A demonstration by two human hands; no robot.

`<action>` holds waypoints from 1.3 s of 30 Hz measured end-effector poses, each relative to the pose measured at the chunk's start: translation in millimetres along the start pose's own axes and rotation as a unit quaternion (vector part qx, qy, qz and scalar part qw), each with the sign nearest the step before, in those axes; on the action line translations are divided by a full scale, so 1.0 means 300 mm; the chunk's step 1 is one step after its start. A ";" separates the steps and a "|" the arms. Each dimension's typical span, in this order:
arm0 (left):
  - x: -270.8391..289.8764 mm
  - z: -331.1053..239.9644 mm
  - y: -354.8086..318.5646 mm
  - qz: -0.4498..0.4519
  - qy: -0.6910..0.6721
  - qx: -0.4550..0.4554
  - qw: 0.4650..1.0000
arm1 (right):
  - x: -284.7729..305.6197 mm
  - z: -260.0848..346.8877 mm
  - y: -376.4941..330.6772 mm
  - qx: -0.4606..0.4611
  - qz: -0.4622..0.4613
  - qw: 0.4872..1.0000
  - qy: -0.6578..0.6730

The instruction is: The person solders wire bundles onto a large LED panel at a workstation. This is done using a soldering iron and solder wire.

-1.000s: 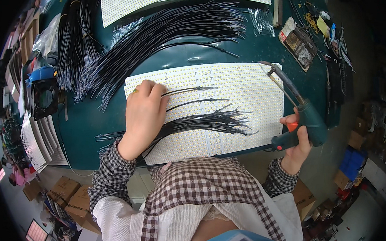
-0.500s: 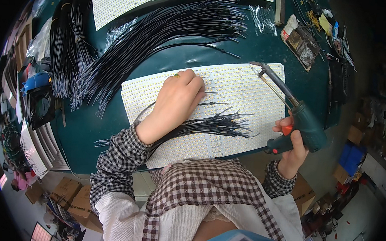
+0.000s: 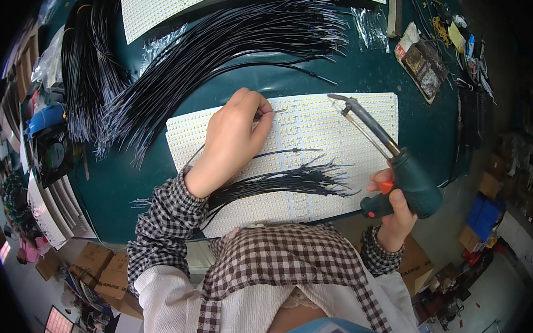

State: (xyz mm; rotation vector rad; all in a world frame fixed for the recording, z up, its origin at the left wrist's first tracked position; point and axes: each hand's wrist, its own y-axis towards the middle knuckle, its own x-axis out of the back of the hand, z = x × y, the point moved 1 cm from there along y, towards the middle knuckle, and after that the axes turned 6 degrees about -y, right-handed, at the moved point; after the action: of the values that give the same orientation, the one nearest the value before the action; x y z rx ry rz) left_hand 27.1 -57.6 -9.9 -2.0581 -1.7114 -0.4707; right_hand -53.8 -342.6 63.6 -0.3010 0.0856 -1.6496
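Note:
White LED panels (image 3: 364, 166) with rows of small yellowish chips lie stacked in front of me. Over their upper left part is my left hand (image 3: 229, 133), thumb and fingers pinched round a thin black wire (image 3: 280, 111) whose end points right, close to the panel. My right hand (image 3: 395, 220) grips a dark green soldering gun (image 3: 417, 183) with an orange trigger. Its tip, aimed up and left, hovers over the panel's upper right, apart from the wire. Below my left hand lie a single black wire (image 3: 292, 150) and a short bunch of black wires (image 3: 278, 182).
Beyond the panels, a large heap of black wires (image 3: 225, 48) spreads over the green table (image 3: 112, 200). Tied wire bundles (image 3: 83, 76) lie at the far left, another LED panel (image 3: 167, 1) at the back. A stained soldering tray (image 3: 422, 69) sits at the far right.
My left hand has moved away from me and slightly left, its fingers now pinched near the wire's end. The soldering gun has shifted a little left and nearer to me.

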 end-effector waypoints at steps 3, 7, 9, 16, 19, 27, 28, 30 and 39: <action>-0.008 -0.002 -0.003 -0.012 -0.047 0.005 0.999 | -0.003 -0.017 -0.007 -0.019 -0.005 1.000 -0.002; -0.026 0.003 0.007 -0.036 -0.054 -0.039 0.997 | -0.014 -0.022 -0.013 -0.033 -0.018 0.998 0.043; -0.028 0.011 0.012 -0.027 -0.031 -0.005 0.999 | -0.017 -0.035 -0.016 -0.029 -0.005 0.998 0.051; -0.024 0.005 0.013 -0.021 -0.099 0.027 0.995 | -0.023 -0.044 -0.035 -0.050 0.016 0.998 -0.023; -0.030 0.006 0.007 -0.039 -0.072 -0.008 0.997 | -0.037 -0.043 -0.039 -0.060 0.004 0.997 0.052; -0.024 -0.002 0.019 0.000 -0.076 0.005 0.997 | -0.041 -0.046 -0.040 -0.072 0.015 0.996 0.043; -0.022 -0.003 0.021 0.000 -0.076 0.005 0.997 | -0.038 -0.049 -0.041 -0.073 0.015 0.996 0.043; -0.019 -0.005 0.025 0.013 -0.043 0.001 0.999 | -0.030 -0.054 -0.041 -0.075 0.037 0.996 0.012; -0.035 0.003 0.017 -0.017 -0.061 -0.011 0.998 | -0.063 -0.037 -0.030 -0.071 0.036 0.996 -0.026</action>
State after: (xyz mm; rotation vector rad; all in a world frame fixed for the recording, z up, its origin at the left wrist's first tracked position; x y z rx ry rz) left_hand 30.1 -66.8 -16.7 -2.1159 -1.8205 -0.3821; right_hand -63.9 -324.4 52.5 -0.4436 0.1739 -1.5668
